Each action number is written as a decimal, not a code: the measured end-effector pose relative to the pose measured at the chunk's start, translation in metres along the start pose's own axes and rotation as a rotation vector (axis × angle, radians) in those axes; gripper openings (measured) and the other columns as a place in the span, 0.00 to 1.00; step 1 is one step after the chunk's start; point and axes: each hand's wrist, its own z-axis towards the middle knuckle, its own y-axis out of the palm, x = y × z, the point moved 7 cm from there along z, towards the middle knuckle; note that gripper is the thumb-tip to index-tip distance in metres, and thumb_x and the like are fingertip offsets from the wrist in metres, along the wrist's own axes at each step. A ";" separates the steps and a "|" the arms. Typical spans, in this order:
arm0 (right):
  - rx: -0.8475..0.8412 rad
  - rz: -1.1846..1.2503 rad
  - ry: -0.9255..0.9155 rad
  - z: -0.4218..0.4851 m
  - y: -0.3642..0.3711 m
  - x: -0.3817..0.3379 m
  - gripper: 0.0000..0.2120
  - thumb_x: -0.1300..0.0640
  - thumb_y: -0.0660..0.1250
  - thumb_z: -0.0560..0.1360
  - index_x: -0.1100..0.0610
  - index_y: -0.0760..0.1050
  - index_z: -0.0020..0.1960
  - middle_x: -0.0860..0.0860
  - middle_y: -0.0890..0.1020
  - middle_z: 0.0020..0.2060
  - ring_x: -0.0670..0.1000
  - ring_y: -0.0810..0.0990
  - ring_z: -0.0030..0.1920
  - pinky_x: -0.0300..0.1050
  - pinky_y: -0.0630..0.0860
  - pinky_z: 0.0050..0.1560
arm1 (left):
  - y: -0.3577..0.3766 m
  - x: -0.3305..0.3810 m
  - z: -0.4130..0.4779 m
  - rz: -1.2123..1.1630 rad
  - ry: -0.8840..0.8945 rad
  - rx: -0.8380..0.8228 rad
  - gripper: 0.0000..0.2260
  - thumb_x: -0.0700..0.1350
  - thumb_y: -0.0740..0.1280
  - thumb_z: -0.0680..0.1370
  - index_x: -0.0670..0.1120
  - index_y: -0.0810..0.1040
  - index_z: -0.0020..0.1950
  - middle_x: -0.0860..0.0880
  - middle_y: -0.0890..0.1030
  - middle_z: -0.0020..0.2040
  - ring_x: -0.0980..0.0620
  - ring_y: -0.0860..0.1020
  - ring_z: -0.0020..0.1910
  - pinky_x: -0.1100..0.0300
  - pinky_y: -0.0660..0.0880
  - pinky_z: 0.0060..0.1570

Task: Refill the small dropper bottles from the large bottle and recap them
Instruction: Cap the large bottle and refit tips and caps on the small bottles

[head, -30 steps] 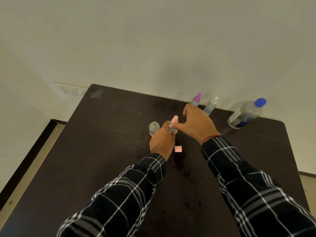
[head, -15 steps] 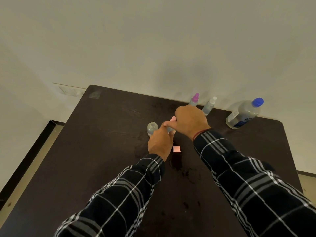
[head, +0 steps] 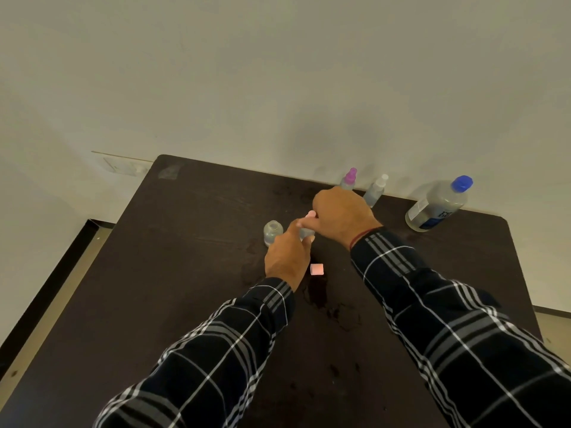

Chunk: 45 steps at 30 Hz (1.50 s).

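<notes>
Dark desk [head: 191,273] against a pale wall: recapping under way, roughly mid-task.

Both hands meet at the middle of the desk. The left hand [head: 287,254] grips the body of a small dropper bottle [head: 306,233] while the right hand [head: 343,216] pinches the pink top [head: 310,215] on its neck, apparently seating or twisting it. Just to the left stands an open bottle [head: 272,231] with no cap, and a loose pink cap [head: 316,269] lies on the desk just nearer than the hands. By the wall, a magenta-capped dropper [head: 349,179] and a white-capped dropper [head: 376,189] look finished. The large bottle [head: 438,205], blue lid on, stands well apart to the right. Judged from this, two bottles are done, one is being closed, and the open one awaits capping; whether it has been filled I cannot tell.
</notes>
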 end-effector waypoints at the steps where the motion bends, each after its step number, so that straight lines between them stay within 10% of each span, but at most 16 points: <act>1: 0.028 0.033 -0.007 -0.004 -0.002 0.004 0.22 0.35 0.66 0.74 0.55 0.78 0.49 0.50 0.78 0.38 0.50 0.79 0.43 0.50 0.80 0.51 | 0.001 0.000 0.000 0.003 -0.001 -0.005 0.14 0.51 0.62 0.82 0.49 0.71 0.66 0.51 0.75 0.45 0.47 0.80 0.54 0.53 0.72 0.48; 5: -0.125 0.142 -0.159 -0.012 -0.004 0.000 0.21 0.56 0.69 0.78 0.52 0.73 0.70 0.52 0.79 0.63 0.52 0.77 0.62 0.50 0.73 0.66 | -0.001 0.002 -0.002 -0.049 0.060 0.016 0.16 0.52 0.62 0.81 0.51 0.69 0.68 0.51 0.77 0.47 0.48 0.79 0.52 0.54 0.70 0.45; 14: -0.261 0.079 -0.053 -0.010 -0.012 -0.016 0.20 0.58 0.65 0.81 0.56 0.71 0.73 0.55 0.75 0.68 0.55 0.74 0.68 0.51 0.68 0.72 | -0.001 0.000 -0.002 -0.015 0.058 0.061 0.17 0.53 0.62 0.81 0.52 0.68 0.69 0.49 0.80 0.52 0.47 0.79 0.54 0.54 0.70 0.45; 23: -0.245 0.129 0.008 -0.007 0.006 -0.010 0.21 0.58 0.67 0.79 0.56 0.71 0.71 0.57 0.77 0.65 0.57 0.75 0.66 0.53 0.69 0.71 | -0.008 0.000 -0.014 0.039 -0.020 -0.058 0.17 0.51 0.64 0.80 0.53 0.70 0.68 0.50 0.78 0.50 0.45 0.79 0.55 0.54 0.72 0.48; 32: 0.158 0.359 0.081 -0.001 0.007 0.013 0.12 0.60 0.65 0.80 0.58 0.77 0.63 0.56 0.82 0.55 0.55 0.80 0.56 0.49 0.75 0.62 | -0.056 -0.038 -0.065 0.056 0.132 0.136 0.09 0.62 0.55 0.80 0.59 0.67 0.47 0.56 0.75 0.33 0.60 0.75 0.31 0.57 0.77 0.34; 45: 0.176 0.164 0.160 0.068 -0.025 0.026 0.11 0.66 0.67 0.74 0.63 0.78 0.56 0.60 0.80 0.51 0.61 0.81 0.51 0.51 0.78 0.52 | -0.064 -0.060 -0.035 -0.155 -0.004 0.277 0.23 0.59 0.72 0.72 0.59 0.61 0.58 0.58 0.70 0.51 0.57 0.74 0.50 0.58 0.74 0.40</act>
